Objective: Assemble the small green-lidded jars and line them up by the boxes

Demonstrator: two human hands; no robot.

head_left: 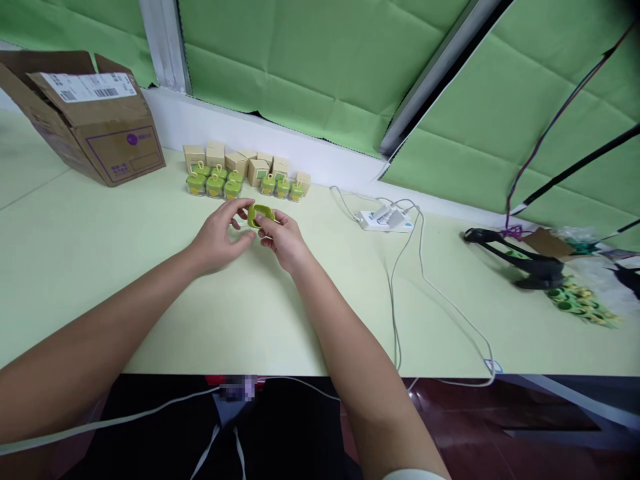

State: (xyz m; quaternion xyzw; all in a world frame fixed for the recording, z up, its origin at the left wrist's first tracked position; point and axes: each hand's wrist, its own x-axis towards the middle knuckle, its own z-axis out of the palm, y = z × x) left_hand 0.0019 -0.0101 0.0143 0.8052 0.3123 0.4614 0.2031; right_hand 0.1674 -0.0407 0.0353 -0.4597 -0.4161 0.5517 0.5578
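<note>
Clock centred on the yellow-green piece (268, 212), an open hollow form held just above the counter (150, 293). Right hand (284, 239) grips it, thumb pressed across its near edge. Left hand (223, 233) half open and curved, fingers by the piece's 9 o'clock side, thumb well apart from them; contact cannot be told. Green-lidded jars (215, 185): six clustered at 10 o'clock, three in a row at 1. Small tan boxes (258, 172) behind, around 12. Large open carton (117, 137) at 10, farther out. White power strip (373, 222) at 3, cables plugged in.
</note>
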